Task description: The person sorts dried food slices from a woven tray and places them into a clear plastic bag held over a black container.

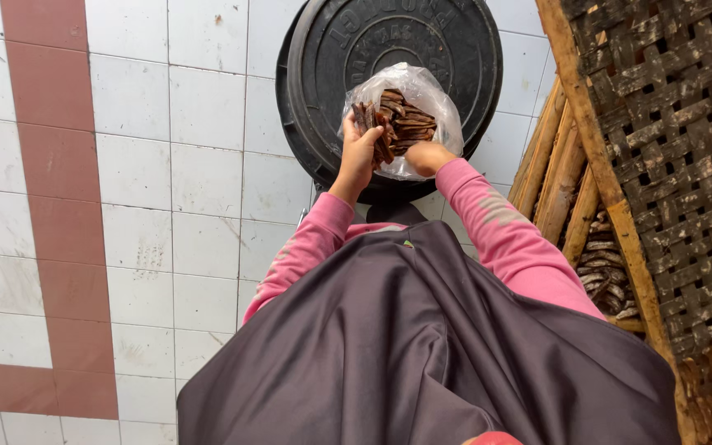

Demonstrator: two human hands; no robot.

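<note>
A clear plastic bag [438,107] full of dark brown dried strips [405,119] rests on a round black lid [397,49]. My left hand [360,152] grips a bunch of the brown strips at the bag's mouth. My right hand [426,156] is tucked against the bag's lower edge, holding the plastic; its fingers are mostly hidden. Both arms wear pink sleeves, and a dark grey garment covers my front.
White floor tiles [199,181] with reddish-brown bands [55,165] spread to the left. At the right stand woven bamboo trays [677,165] in wooden frames, with more brown dried strips [607,272] on a lower tray.
</note>
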